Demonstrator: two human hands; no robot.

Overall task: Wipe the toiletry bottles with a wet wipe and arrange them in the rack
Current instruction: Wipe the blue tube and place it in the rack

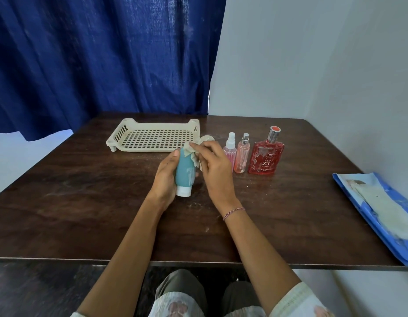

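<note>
- The left hand [165,177] grips a teal tube [184,171] just above the table [84,202]; fingers are curled round its body, white cap pointing toward the person
- The right hand [212,167] pinches a crumpled wet wipe [192,154] against the tube's far end; fingertips are pressed together on the wipe
- The cream rack [152,136] sits flat at the table's far side, just beyond the hands; nothing lies in it
- To the right stand a small pink spray bottle [230,149], a slim pink bottle [241,157] and a red perfume bottle [266,157], upright, in a close row
- A blue pack [381,216] of wipes lies at the table's right edge, well apart from the bottles
</note>
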